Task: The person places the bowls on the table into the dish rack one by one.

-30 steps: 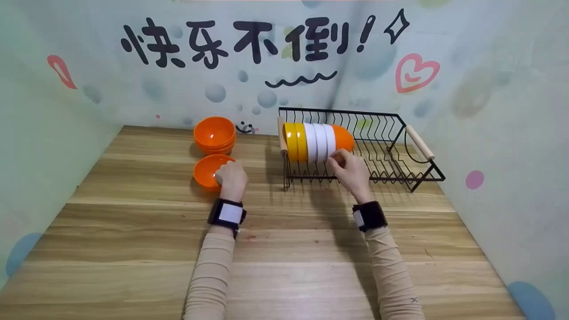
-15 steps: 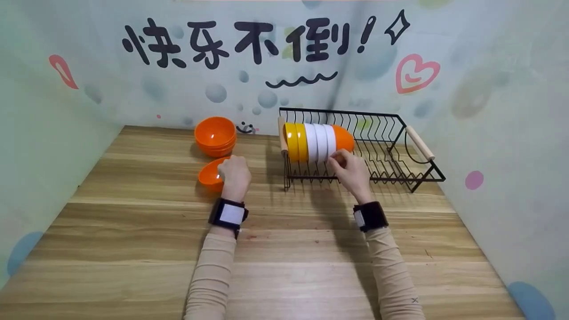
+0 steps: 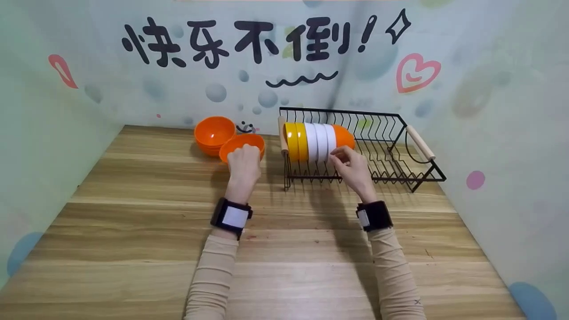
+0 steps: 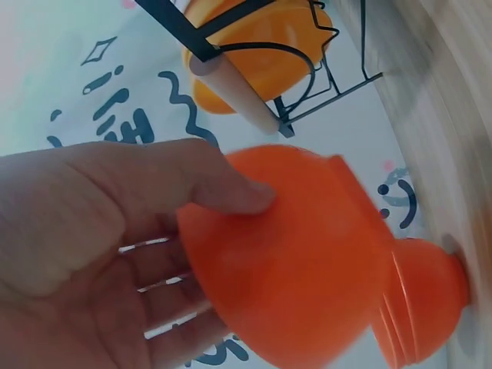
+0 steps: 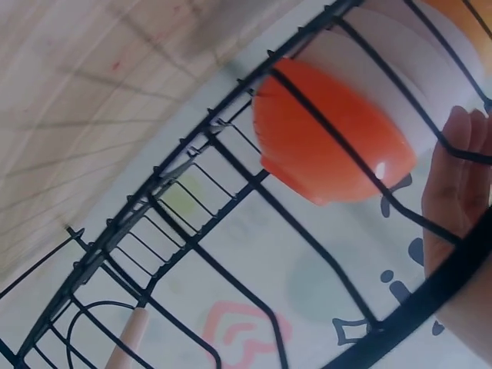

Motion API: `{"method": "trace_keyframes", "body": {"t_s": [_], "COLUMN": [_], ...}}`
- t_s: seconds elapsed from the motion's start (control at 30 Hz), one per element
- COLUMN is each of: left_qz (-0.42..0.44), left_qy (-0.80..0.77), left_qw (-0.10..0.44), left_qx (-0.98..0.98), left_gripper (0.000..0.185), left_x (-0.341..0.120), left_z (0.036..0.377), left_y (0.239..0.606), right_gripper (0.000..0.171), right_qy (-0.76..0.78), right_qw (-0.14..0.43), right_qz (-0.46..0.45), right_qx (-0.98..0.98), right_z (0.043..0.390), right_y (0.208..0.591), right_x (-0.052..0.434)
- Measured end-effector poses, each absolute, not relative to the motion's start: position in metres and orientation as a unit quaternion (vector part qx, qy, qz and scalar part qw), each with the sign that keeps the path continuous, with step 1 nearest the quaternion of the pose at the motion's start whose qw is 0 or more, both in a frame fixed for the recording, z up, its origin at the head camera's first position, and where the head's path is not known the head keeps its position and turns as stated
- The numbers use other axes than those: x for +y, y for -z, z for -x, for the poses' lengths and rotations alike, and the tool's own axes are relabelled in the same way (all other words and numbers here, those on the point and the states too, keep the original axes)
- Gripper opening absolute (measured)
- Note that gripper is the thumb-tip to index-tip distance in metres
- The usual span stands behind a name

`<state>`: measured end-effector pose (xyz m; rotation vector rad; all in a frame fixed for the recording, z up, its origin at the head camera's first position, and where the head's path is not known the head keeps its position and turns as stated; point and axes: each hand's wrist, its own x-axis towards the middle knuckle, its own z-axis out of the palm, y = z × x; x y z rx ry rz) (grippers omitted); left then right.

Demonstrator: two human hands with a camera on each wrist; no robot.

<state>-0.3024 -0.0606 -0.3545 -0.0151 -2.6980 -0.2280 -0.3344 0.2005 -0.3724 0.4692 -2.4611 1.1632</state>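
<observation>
My left hand (image 3: 243, 161) grips a smooth orange plastic bowl (image 3: 242, 144), thumb on its outer wall, lifted off the table and just right of the stack of orange bowls (image 3: 214, 134). I judge this the carry toward the wire rack (image 3: 391, 146). My right hand (image 3: 352, 168) hovers with loosely curled fingers, holding nothing, just in front of the row of bowls (image 3: 318, 141) standing on edge. Next the carried bowl needs tipping on edge into a free slot right of my grip.
</observation>
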Motion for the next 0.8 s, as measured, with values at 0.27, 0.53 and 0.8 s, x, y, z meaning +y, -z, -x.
{"method": "trace_keyframes", "body": {"t_s": [0.27, 0.53, 0.8], "left_qz": [0.084, 0.173, 0.266], "left_qy": [0.076, 0.089, 0.087], "left_qw": [0.308, 0.334, 0.397], "left_qx": [-0.945, -0.922, -0.874], "left_gripper": [0.009, 0.020, 0.012], "left_x": [-0.056, -0.049, -0.042], "left_z": [0.302, 0.300, 0.302], "left_y": [0.352, 0.346, 0.349], "right_gripper": [0.023, 0.026, 0.032], "right_qy": [-0.435, -0.449, -0.518], "right_qw": [0.176, 0.165, 0.136], "right_qz": [-0.177, -0.173, -0.163], "right_qx": [-0.865, -0.861, -0.829], "right_z": [0.326, 0.318, 0.313], "right_y": [0.364, 0.355, 0.351], "right_x": [0.196, 0.190, 0.184]}}
